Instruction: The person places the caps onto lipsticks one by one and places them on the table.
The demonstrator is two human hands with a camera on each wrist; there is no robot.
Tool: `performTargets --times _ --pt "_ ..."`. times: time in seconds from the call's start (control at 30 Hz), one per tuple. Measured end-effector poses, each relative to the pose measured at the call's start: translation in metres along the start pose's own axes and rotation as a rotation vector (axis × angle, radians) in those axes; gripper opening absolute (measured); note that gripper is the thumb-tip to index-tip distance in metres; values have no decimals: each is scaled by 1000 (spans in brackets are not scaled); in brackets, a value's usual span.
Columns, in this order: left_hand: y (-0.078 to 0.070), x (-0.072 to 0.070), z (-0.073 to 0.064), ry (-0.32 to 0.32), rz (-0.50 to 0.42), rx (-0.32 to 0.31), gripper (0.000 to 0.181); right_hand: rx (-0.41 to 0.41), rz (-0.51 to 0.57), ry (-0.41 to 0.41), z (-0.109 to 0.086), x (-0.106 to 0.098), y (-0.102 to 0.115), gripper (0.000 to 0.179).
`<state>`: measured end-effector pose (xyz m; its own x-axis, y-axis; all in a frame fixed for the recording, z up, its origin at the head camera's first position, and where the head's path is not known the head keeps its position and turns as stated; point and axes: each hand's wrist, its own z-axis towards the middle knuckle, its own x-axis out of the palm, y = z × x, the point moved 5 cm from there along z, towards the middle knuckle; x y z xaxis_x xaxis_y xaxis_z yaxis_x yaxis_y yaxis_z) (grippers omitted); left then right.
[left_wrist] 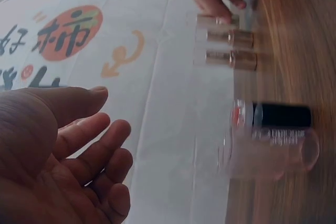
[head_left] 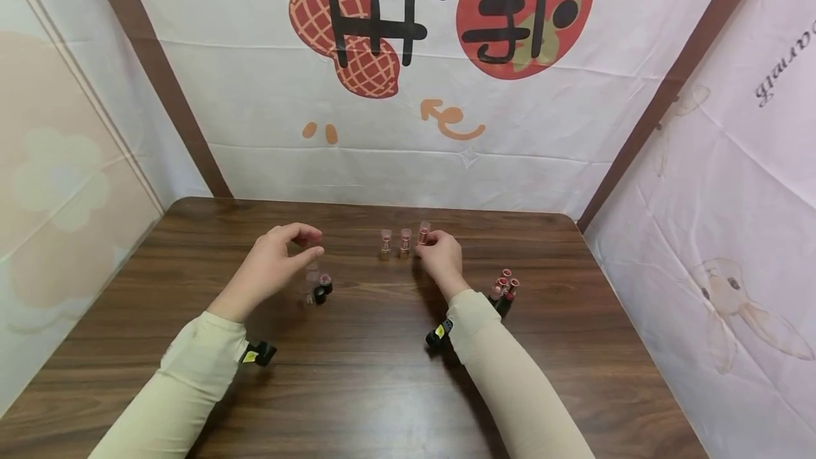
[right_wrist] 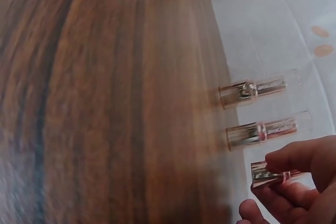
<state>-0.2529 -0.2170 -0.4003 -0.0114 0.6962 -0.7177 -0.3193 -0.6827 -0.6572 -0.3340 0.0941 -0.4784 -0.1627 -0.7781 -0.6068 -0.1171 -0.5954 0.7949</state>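
My right hand (head_left: 442, 255) pinches a gold lipstick (right_wrist: 265, 175) with a clear top between thumb and fingers, at the far side of the table. To its left two matching lipsticks (head_left: 385, 242) stand upright in a row. My left hand (head_left: 273, 263) is raised with relaxed, slightly bent fingers and nothing in its grasp. Below and beside it are small black-bodied lipsticks (head_left: 321, 294), one with a red top. Next to these stands a clear, pinkish tube-like piece (left_wrist: 257, 156), which overlaps a black lipstick (left_wrist: 283, 115) in the left wrist view.
Several lipsticks with red and pink tips (head_left: 506, 283) stand bunched to the right of my right wrist. The brown wooden table (head_left: 382, 388) ends at a printed white cloth (head_left: 268, 161) behind, with another cloth (head_left: 720, 197) on the right side.
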Motion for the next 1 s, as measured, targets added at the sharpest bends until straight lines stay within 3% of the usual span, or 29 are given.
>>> performTargets --times 0.27,0.53,1.0 --pt "30 -6 5 62 24 -56 30 -24 -28 -7 3 0 -4 19" --pt "58 3 7 131 9 -76 36 -32 -65 -8 5 4 -6 17" --pt "82 26 5 281 -15 -71 46 -42 -83 13 6 10 -7 24"
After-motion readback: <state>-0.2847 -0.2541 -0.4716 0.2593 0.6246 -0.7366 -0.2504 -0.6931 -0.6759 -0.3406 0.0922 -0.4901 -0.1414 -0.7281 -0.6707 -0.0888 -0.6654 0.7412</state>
